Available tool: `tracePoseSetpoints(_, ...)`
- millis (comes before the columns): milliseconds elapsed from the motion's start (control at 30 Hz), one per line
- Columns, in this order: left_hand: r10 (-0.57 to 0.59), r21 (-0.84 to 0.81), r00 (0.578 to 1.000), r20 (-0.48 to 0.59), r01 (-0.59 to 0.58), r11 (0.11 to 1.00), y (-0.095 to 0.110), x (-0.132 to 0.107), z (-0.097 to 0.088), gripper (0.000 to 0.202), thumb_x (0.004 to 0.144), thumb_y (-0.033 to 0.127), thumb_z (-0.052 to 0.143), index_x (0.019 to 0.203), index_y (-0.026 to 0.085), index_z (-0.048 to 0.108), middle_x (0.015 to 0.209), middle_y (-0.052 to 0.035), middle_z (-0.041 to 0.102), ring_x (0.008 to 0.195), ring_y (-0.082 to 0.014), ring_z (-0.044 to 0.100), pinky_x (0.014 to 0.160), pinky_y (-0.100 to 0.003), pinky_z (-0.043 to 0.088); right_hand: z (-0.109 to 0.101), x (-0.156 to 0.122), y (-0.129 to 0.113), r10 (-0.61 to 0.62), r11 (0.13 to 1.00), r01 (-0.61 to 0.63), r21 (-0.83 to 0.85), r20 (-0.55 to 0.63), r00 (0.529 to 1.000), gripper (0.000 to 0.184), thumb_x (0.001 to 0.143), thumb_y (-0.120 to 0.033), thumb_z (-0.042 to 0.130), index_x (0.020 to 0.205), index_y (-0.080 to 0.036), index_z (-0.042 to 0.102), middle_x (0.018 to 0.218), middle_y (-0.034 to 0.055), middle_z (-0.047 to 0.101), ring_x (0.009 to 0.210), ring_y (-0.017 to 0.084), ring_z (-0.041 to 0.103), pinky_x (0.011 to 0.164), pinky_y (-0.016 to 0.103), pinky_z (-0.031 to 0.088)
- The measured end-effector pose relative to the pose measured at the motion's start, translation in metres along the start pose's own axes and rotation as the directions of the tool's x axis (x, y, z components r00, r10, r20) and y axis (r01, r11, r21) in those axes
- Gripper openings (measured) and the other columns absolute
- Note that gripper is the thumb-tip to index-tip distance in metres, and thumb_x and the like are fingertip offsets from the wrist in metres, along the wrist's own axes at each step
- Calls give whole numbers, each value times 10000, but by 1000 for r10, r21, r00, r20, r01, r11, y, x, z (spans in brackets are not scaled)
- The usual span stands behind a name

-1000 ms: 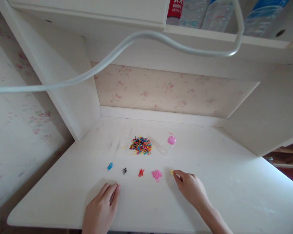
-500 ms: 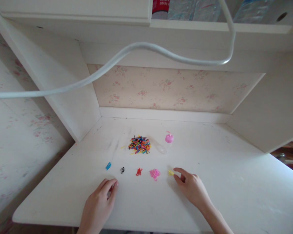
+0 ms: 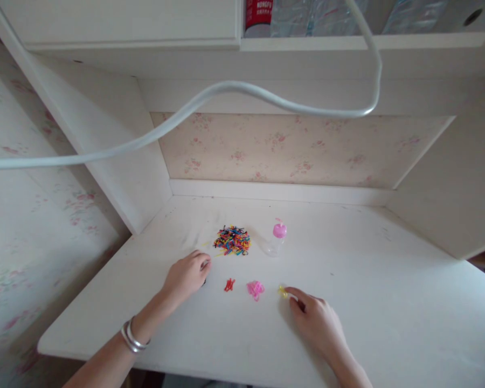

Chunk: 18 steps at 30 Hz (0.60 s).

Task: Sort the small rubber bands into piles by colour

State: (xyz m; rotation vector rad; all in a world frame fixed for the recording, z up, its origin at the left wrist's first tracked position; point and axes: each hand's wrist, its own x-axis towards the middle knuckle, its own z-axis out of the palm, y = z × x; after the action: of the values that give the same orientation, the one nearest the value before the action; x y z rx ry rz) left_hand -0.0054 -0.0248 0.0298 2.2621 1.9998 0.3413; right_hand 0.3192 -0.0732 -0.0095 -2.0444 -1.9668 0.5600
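Now reached forward with left hand (image 3: 188, 273), curled, cannot tell if pinching, thus coming close to mixed pile (image 3: 232, 241) just beyond fingers; with right hand (image 3: 316, 323), thumb and forefinger slightly parted, touching yellow bands (image 3: 282, 291) at fingertip.

1 multicol. pile (image 3: 231, 241), red cluster (image 3: 229, 284), pink cluster (image 3: 255, 290), yel. cluster (image 3: 282, 291); pink-flwr. wallpaper (image 3: 238, 148).

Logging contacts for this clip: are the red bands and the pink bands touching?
Apart. The head view shows a strip of white tabletop between the red bands and the pink bands.
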Motion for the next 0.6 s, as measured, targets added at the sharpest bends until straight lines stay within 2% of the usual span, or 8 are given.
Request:
tracePoseSetpoints(200,-3,75,998,55,-1,997,13,22,17,224,890,299,461,1022,273,640,1067,-17,642,893,-160,642,743,-248,452,6,-8,-2,39,999,-42,-34,-61,997,394,884,-326,351,1174,-362,616,859,-1,728,747,185,672,597,246,395)
tracePoseSetpoints(333,4,106,999,40,-8,994,20,29,20,251,922,257,393,948,233,641,1017,-29,629,847,-157,642,696,-245,446,6,-10,-2,35,999,-39,-35,-90,995,407,897,-324,330,1198,-337,604,859,9,732,746,190,678,595,250,404)
tracePoseSetpoints(467,-33,121,999,29,29,992,18,33,15,266,936,238,361,960,202,623,1035,-49,605,785,-144,640,650,-241,438,5,-10,-1,52,999,-50,16,-114,992,402,898,-321,328,1172,-317,622,852,14,736,744,181,681,600,237,414)
tracePoseSetpoints(600,-60,126,997,-57,67,990,23,24,1,271,950,263,340,1004,198,598,1061,-58,590,740,-148,636,641,-257,442,7,-10,1,67,996,-58,63,-145,987,395,896,-333,328,1133,-320,643,839,10,738,737,181,680,594,233,416)
